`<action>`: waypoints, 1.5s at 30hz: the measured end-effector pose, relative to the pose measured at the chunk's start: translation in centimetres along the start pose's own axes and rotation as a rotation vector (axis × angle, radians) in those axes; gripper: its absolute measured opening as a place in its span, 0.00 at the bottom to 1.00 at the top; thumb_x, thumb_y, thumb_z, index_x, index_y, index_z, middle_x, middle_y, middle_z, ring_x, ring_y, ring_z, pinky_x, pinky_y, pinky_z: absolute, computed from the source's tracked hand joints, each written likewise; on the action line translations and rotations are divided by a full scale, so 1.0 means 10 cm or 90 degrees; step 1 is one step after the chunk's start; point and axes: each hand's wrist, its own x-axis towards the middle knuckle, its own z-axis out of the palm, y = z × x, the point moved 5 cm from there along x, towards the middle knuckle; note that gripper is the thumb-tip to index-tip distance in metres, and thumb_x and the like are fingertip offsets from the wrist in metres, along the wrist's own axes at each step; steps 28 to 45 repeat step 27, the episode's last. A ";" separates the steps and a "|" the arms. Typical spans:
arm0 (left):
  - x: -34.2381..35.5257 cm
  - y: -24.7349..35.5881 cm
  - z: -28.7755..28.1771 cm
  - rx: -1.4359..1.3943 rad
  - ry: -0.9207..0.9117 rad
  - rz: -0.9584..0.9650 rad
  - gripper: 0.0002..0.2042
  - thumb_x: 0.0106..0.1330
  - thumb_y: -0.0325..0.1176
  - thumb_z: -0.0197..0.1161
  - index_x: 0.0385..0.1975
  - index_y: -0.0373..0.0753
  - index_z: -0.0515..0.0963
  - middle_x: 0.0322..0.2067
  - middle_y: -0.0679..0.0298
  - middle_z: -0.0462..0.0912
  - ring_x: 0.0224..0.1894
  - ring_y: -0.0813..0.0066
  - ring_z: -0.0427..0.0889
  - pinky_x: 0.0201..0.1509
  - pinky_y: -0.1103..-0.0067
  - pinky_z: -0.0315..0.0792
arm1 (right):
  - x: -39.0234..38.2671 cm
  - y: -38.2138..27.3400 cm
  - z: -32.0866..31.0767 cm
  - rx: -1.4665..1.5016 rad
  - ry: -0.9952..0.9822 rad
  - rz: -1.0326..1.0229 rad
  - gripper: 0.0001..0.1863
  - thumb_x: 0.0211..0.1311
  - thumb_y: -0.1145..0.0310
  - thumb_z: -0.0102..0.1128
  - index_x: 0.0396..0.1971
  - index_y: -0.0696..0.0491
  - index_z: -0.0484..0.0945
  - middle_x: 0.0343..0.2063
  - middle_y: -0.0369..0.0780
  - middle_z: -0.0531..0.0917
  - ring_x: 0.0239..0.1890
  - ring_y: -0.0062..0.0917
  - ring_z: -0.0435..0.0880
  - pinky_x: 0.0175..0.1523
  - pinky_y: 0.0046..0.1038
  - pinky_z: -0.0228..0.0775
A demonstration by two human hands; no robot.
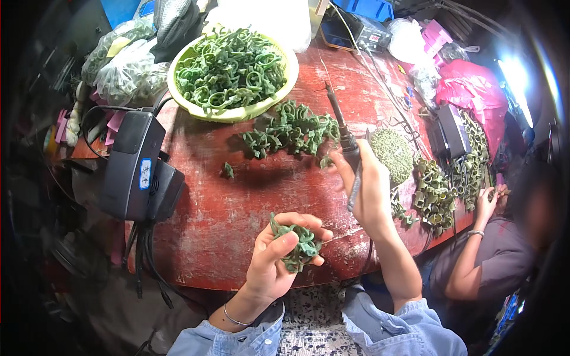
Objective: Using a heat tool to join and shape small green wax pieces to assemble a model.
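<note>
In my left hand (pixel 267 264), held palm up over the table's near edge, sits a small clump of green, leafy ring-shaped pieces (pixel 301 246), fingers curled round it. My right hand (pixel 375 193) grips the black handle of a soldering iron (pixel 348 142), its thin tip pointing up and away from me. A bluish-grey length like a cord hangs below that grip. Just beyond the hands lies a loose pile of the same green pieces (pixel 294 132), with one stray piece (pixel 228 170) to its left. A yellow-green basket (pixel 237 114) heaped with more stands behind.
The red table (pixel 219 219) is worn. A black device (pixel 127 169) with dangling cables is at the left edge. To the right are a pale green granular mound (pixel 392 155), olive ring pieces (pixel 436 199), a dark box (pixel 454 130) and a pink bag (pixel 472 86). A co-worker's hand (pixel 486 206) works there.
</note>
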 end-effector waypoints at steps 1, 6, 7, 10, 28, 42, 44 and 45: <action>0.00 0.01 0.03 -0.003 0.000 0.001 0.13 0.61 0.34 0.54 0.42 0.34 0.69 0.42 0.52 0.73 0.47 0.56 0.75 0.37 0.70 0.80 | -0.03 0.00 -0.03 -0.013 -0.002 0.016 0.08 0.59 0.73 0.54 0.34 0.60 0.68 0.20 0.43 0.74 0.22 0.23 0.73 0.30 0.26 0.65; 0.01 0.00 0.07 -0.021 0.012 -0.033 0.16 0.60 0.41 0.55 0.40 0.33 0.69 0.46 0.49 0.71 0.51 0.57 0.72 0.44 0.67 0.77 | -0.06 0.12 -0.06 0.046 -0.030 0.100 0.07 0.59 0.73 0.53 0.33 0.60 0.68 0.23 0.42 0.78 0.22 0.20 0.76 0.28 0.22 0.68; 0.03 -0.01 0.07 -0.049 0.006 -0.046 0.16 0.60 0.40 0.55 0.39 0.33 0.69 0.45 0.50 0.71 0.51 0.57 0.72 0.44 0.67 0.77 | -0.10 0.14 -0.08 0.088 -0.037 0.086 0.07 0.60 0.73 0.52 0.34 0.60 0.67 0.25 0.42 0.78 0.24 0.21 0.78 0.28 0.22 0.70; 0.07 0.00 0.10 -0.019 -0.006 0.006 0.12 0.61 0.36 0.56 0.37 0.33 0.70 0.42 0.53 0.73 0.48 0.61 0.74 0.43 0.69 0.78 | -0.27 0.08 -0.17 0.268 -0.070 0.106 0.07 0.62 0.72 0.50 0.34 0.60 0.66 0.30 0.43 0.78 0.28 0.25 0.81 0.30 0.22 0.74; 0.82 1.57 1.45 1.303 0.161 0.630 0.09 0.53 0.37 0.64 0.30 0.39 0.77 0.22 0.66 0.80 0.21 0.77 0.75 0.26 0.81 0.67 | -0.83 0.30 -0.12 0.499 -0.175 0.139 0.14 0.63 0.64 0.49 0.38 0.60 0.63 0.35 0.46 0.74 0.37 0.35 0.81 0.30 0.29 0.78; 0.82 1.57 1.45 1.303 0.161 0.630 0.09 0.53 0.37 0.64 0.30 0.39 0.77 0.22 0.66 0.80 0.21 0.77 0.75 0.26 0.81 0.67 | -0.83 0.30 -0.12 0.499 -0.175 0.139 0.14 0.63 0.64 0.49 0.38 0.60 0.63 0.35 0.46 0.74 0.37 0.35 0.81 0.30 0.29 0.78; 0.82 1.57 1.45 1.303 0.161 0.630 0.09 0.53 0.37 0.64 0.30 0.39 0.77 0.22 0.66 0.80 0.21 0.77 0.75 0.26 0.81 0.67 | -0.83 0.30 -0.12 0.499 -0.175 0.139 0.14 0.63 0.64 0.49 0.38 0.60 0.63 0.35 0.46 0.74 0.37 0.35 0.81 0.30 0.29 0.78; 0.82 1.57 1.45 1.303 0.161 0.630 0.09 0.53 0.37 0.64 0.30 0.39 0.77 0.22 0.66 0.80 0.21 0.77 0.75 0.26 0.81 0.67 | -0.83 0.30 -0.12 0.499 -0.175 0.139 0.14 0.63 0.64 0.49 0.38 0.60 0.63 0.35 0.46 0.74 0.37 0.35 0.81 0.30 0.29 0.78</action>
